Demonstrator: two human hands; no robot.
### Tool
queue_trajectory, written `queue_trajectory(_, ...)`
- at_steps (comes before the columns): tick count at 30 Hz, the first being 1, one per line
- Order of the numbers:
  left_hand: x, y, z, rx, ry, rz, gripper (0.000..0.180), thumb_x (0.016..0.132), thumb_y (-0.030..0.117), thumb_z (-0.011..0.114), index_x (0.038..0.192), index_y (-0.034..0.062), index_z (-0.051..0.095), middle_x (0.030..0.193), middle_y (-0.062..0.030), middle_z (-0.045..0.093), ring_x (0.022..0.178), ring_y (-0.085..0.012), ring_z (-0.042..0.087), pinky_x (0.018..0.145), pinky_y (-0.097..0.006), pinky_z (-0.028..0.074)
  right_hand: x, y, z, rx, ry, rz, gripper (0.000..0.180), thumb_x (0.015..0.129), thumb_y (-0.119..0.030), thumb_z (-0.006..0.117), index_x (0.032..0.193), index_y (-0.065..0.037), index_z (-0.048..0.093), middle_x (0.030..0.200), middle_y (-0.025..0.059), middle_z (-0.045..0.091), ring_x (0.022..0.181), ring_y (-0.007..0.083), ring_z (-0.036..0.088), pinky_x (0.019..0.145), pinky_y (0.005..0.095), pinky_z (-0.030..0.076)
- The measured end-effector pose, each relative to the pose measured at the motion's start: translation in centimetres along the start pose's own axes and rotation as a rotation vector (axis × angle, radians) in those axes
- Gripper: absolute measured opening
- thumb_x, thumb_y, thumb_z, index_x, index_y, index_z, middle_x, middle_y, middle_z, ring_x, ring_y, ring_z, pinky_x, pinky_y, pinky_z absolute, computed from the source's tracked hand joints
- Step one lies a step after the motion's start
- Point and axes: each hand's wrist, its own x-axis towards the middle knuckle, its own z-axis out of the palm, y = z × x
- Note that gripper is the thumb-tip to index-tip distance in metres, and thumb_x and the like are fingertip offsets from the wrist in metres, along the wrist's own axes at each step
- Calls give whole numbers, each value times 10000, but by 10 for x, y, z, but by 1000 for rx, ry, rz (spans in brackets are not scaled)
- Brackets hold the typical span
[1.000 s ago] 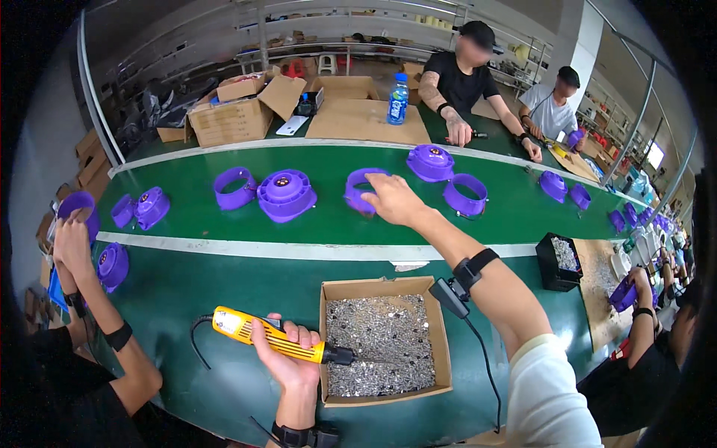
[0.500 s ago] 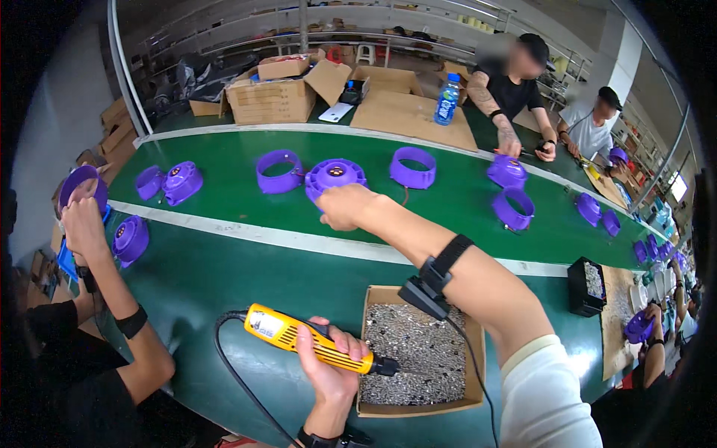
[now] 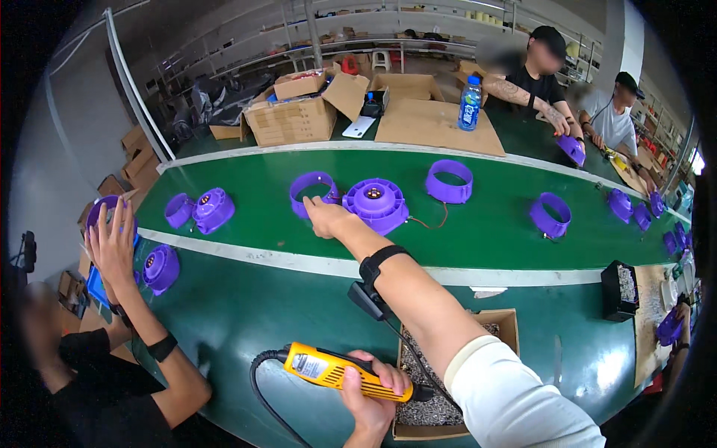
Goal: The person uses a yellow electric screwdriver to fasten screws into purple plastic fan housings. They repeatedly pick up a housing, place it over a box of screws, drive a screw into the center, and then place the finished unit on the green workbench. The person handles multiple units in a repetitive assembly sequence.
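Note:
My left hand (image 3: 371,392) is wrapped round a yellow corded electric screwdriver (image 3: 332,371), whose black nose points right over a cardboard box of small screws (image 3: 508,328). My right hand (image 3: 326,216) reaches out over the green belt, its fingers curled at the near right rim of a purple ring (image 3: 299,205); the palm side is hidden. Just right of those fingers sits a round purple housing (image 3: 375,205) with small gold-coloured contacts in its centre. A thin red wire joins it to another purple ring (image 3: 449,181). My right forearm and its cable cover part of the screw box.
More purple rings and housings (image 3: 213,210) lie along the belt (image 3: 261,231). A co-worker's hand (image 3: 112,243) raises a purple ring at left. Across the belt stand a bottle (image 3: 470,104), a carton (image 3: 291,121) and two more people. A black screw bin (image 3: 619,291) is at right.
My right hand has moved left from the purple housing to the purple ring beside it. The view has shifted. The far co-worker has taken a purple housing off the belt.

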Motion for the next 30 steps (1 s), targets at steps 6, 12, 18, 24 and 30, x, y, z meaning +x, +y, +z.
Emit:
queue_trajectory(6, -1, 0, -3, 43, -27, 33, 415, 925, 534, 392, 1023, 132, 427, 553, -37, 422, 419, -187, 422, 467, -362, 397, -14, -17, 1, -305, 360, -169, 220, 743, -192, 636, 892, -30, 641, 929, 138, 614, 911, 294, 614, 831, 384, 468)
queue_trajectory(12, -2, -2, 5, 32, -40, 53, 403, 941, 524, 375, 1023, 132, 427, 549, -23, 418, 413, -169, 408, 462, -346, 396, -83, -46, -69, -486, 861, -453, 93, 709, -142, 582, 659, -93, 645, 713, 69, 616, 760, 224, 592, 822, 368, 391)
queue_trajectory(18, -6, 0, 10, 5, 69, 193, 399, 952, 520, 377, 1027, 138, 464, 548, -1, 420, 413, -131, 392, 439, -292, 369, -242, -73, -110, -341, 727, -362, 145, 720, -146, 599, 743, -10, 554, 656, 98, 548, 525, 208, 586, 444, 340, 424)
queue_trajectory(24, -16, -7, 22, 91, 37, 419, 381, 969, 494, 358, 1036, 130, 450, 549, 0, 426, 408, -115, 381, 435, -263, 357, -403, -88, -64, -253, 204, -78, 156, 695, -104, 582, 777, 26, 553, 620, 108, 554, 467, 194, 594, 395, 302, 432)
queue_trajectory(30, -21, 5, 24, 165, -125, 574, 344, 962, 430, 423, 1102, 116, 427, 573, -7, 434, 436, -103, 398, 426, -235, 335, -426, -58, -8, 60, 75, 78, 216, 750, -147, 594, 841, 48, 573, 711, 146, 604, 720, 269, 658, 692, 429, 519)
